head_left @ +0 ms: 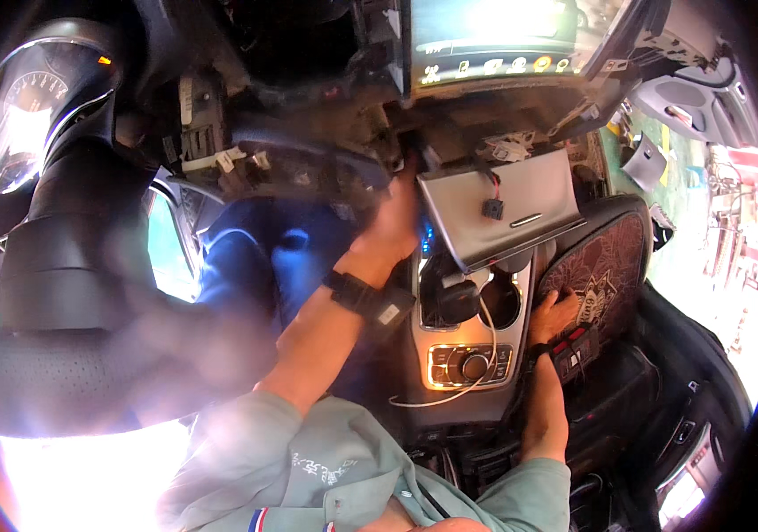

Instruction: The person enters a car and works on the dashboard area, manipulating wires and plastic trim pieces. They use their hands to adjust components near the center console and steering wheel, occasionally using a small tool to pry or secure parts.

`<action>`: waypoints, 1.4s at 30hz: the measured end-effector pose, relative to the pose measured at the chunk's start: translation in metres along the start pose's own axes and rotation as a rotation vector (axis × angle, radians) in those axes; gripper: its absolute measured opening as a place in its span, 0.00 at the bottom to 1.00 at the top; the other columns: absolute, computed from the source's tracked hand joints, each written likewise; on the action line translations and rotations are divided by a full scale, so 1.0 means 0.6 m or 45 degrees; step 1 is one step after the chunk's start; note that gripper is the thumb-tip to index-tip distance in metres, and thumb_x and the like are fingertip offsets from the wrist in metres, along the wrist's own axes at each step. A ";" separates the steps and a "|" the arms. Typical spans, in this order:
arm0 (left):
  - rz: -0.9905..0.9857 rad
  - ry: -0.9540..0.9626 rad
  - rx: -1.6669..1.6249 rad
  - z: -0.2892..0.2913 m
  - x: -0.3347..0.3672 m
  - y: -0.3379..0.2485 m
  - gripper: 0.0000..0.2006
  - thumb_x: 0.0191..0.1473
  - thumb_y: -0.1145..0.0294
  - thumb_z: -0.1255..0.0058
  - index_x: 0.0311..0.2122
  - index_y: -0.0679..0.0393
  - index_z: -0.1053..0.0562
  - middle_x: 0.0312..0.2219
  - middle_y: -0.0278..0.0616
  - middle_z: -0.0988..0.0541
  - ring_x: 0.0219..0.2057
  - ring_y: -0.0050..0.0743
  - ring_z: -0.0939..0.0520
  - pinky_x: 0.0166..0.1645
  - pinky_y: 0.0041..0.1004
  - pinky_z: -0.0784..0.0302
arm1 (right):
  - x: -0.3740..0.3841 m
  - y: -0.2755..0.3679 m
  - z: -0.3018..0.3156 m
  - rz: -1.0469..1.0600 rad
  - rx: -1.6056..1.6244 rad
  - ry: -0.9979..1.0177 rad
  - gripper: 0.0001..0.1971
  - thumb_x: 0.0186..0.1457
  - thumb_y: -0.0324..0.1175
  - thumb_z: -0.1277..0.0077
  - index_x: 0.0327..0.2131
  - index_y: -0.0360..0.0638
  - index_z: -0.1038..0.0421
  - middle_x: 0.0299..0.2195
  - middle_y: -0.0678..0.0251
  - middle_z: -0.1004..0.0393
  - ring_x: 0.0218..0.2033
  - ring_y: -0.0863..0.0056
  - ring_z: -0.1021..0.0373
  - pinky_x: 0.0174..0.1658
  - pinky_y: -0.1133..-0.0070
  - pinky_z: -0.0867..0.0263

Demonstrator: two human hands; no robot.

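Observation:
My left hand reaches forward into the opened dashboard, beside a tilted silver panel. Its fingers disappear in the dark recess, so whatever they touch is hidden. A loose black connector on a short lead with red wire lies over the panel's face. My right hand rests on the patterned seat cover to the right of the console, fingers spread and nothing visible in them. Dark devices are strapped to both wrists.
A lit display screen stands above the exposed dash. The centre console has a rotary knob, a cup holder and a trailing white cable. The black steering wheel fills the left side, below the instrument cluster.

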State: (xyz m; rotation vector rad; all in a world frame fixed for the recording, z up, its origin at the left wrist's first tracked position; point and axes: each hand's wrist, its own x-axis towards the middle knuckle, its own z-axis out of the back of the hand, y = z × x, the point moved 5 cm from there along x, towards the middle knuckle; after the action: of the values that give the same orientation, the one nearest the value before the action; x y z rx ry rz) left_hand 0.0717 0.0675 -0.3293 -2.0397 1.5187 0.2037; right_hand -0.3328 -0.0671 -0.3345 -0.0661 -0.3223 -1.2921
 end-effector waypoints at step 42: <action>0.078 -0.506 0.129 -0.072 -0.064 0.022 0.25 0.63 0.50 0.68 0.56 0.54 0.34 0.52 0.43 0.27 0.52 0.44 0.27 0.57 0.45 0.32 | -0.006 0.003 0.014 -0.055 0.005 0.009 0.23 0.58 0.44 0.56 0.48 0.33 0.37 0.44 0.44 0.33 0.49 0.46 0.39 0.53 0.59 0.44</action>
State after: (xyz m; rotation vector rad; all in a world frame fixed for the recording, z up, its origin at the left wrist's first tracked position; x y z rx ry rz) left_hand 0.0371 0.0740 -0.2816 -1.7478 1.3132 0.5123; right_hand -0.3337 -0.0615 -0.3271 -0.0515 -0.3215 -1.3340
